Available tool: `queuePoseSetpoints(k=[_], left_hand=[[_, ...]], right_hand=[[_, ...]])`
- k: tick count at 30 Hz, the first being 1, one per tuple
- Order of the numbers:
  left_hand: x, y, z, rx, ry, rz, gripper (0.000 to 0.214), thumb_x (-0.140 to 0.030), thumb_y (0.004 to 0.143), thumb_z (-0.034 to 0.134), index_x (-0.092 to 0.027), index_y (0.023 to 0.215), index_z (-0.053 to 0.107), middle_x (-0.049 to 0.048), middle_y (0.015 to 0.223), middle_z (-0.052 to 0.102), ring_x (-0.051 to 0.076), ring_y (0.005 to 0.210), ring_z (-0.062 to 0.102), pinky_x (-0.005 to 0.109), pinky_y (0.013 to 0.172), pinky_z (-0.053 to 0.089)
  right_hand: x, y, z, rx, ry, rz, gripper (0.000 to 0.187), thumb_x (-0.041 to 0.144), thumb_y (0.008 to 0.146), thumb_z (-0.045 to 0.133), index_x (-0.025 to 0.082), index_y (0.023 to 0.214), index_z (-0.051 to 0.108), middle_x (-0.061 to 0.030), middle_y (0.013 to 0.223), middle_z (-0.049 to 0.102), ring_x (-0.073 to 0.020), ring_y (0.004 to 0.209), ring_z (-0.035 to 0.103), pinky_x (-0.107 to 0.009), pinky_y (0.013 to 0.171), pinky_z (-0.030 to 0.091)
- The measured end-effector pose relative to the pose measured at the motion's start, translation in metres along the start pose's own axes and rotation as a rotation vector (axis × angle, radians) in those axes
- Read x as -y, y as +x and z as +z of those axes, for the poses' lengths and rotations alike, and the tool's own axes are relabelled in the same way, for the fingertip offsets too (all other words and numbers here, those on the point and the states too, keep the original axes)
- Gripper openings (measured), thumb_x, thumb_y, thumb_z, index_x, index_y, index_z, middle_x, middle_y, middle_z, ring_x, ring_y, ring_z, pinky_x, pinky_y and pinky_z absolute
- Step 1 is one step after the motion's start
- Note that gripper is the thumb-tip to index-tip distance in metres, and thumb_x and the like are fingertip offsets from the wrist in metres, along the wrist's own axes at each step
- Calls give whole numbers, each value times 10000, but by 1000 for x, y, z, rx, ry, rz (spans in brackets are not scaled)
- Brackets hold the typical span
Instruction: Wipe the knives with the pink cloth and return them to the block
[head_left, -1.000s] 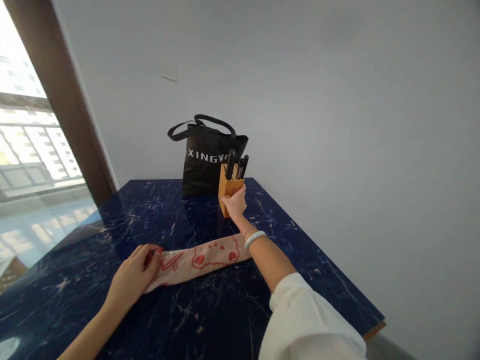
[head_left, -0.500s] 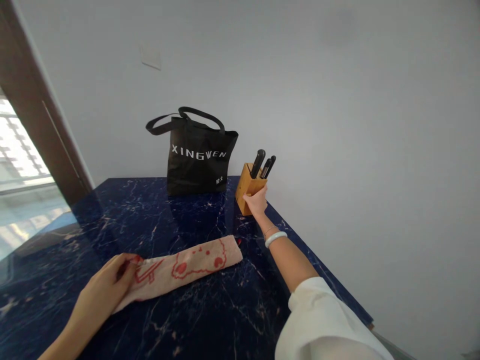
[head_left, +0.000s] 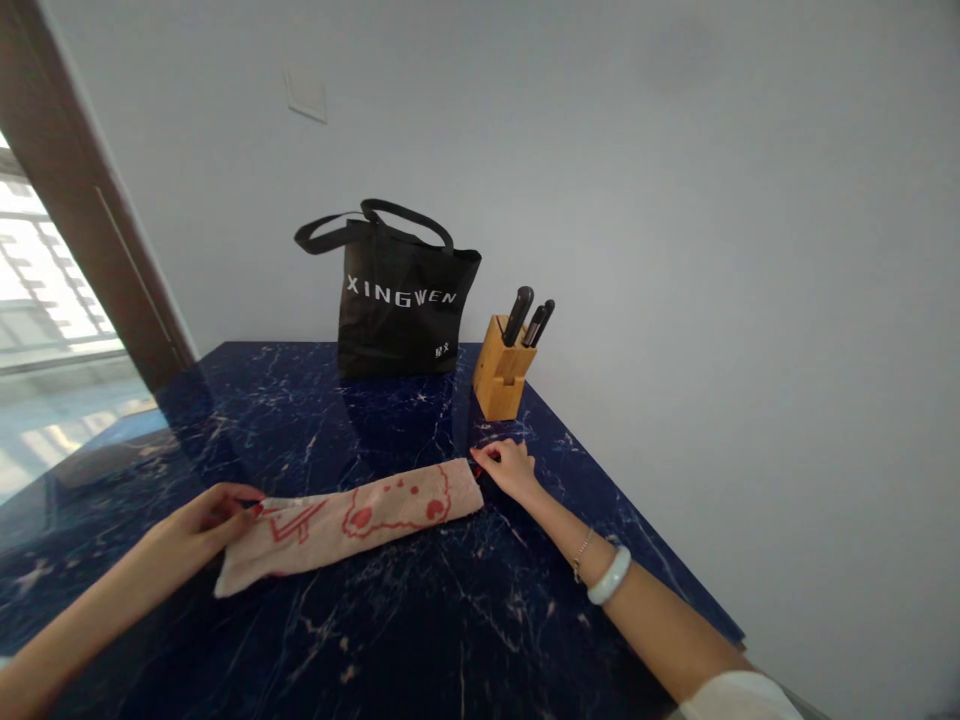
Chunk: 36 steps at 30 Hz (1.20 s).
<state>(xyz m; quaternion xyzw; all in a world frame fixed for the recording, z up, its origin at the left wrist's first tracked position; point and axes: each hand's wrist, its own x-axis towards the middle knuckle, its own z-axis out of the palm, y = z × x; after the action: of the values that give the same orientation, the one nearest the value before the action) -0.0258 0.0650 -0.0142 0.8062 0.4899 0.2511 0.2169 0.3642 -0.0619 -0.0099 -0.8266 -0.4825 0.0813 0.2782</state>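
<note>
The folded cloth (head_left: 349, 520), pink with red drawings, lies as a long strip across the lower middle of the frame on the dark blue marble table (head_left: 420, 640). The left hand (head_left: 199, 520) pinches its left end between fingertips and thumb; the right hand (head_left: 508, 465) touches the right end with curled fingers, though whether it actually grips the fabric cannot be told. The step in hand looks like taking the strip by both ends, and lifting or folding it would call for a firm hold on each end. The table edge runs close at lower right. A knife block (head_left: 504, 375) and a black tote bag (head_left: 401, 315) stand well behind, leaving open room around the cloth.
</note>
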Motion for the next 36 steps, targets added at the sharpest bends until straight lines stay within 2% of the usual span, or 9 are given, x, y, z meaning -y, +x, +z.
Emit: queuePoseSetpoints(k=[3,5,10,14,18,25,28,31,36], left_hand=[[1,0,-6,215,-265,-50,349,-359,702,524,-140,972,513,-5,672,628,152,612,594,255,589,462],[-5,0,-9,229,-264,-51,388,-370,668,556,-141,977,502,-26,633,586,151,566,579,259,552,454],[-28,2,-18,9,-18,139,325,-370,734,481,-184,999,505,-5,702,561,173,634,580,293,605,460],[-44,2,-9,-144,289,277,254,-278,801,402,-184,994,538,64,867,561,215,810,555,342,723,441],[-67,-16,11,-196,497,322,289,-261,834,382,-194,1048,564,101,1017,561,269,901,524,422,774,414],[-121,-57,63,22,337,662,500,-454,866,364,-223,1308,395,79,1273,515,257,1164,440,426,971,304],[-144,-54,88,28,343,670,576,-517,862,309,-188,1331,368,113,1310,476,286,1201,399,479,997,244],[-173,-44,111,26,296,698,544,-525,872,258,-212,1286,424,69,1314,478,263,1226,363,469,1018,212],[-215,-35,139,15,289,697,576,-572,852,239,-177,1157,527,81,1179,570,252,1101,462,460,981,259]], right_hand=[[9,-22,-6,126,-104,-82,453,627,760,405,248,782,653,-52,903,612,-271,950,496,-433,814,318],[16,-27,-9,152,-149,-123,422,614,726,472,237,808,643,-58,901,615,-265,927,503,-405,788,322],[24,-26,-9,177,-166,-94,352,560,661,573,229,774,607,-32,872,627,-246,881,525,-327,713,321],[22,-28,-9,150,-151,-92,284,486,670,588,224,775,561,-5,793,625,-200,784,551,-271,642,301],[20,-29,-12,125,-93,-105,230,412,693,574,216,791,506,21,731,609,-156,689,554,-241,595,293],[-2,-12,-32,105,44,-58,246,311,639,620,205,815,484,17,735,588,-139,658,543,-220,556,333],[-23,0,-51,52,50,-39,266,284,634,615,196,841,473,22,698,562,-132,624,530,-218,539,344],[-39,11,-75,-1,-10,-13,311,269,631,611,187,885,451,27,686,540,-127,605,521,-209,519,339],[-14,11,-109,-69,-188,4,383,243,652,594,179,985,417,0,728,573,-133,607,539,-205,506,328]])
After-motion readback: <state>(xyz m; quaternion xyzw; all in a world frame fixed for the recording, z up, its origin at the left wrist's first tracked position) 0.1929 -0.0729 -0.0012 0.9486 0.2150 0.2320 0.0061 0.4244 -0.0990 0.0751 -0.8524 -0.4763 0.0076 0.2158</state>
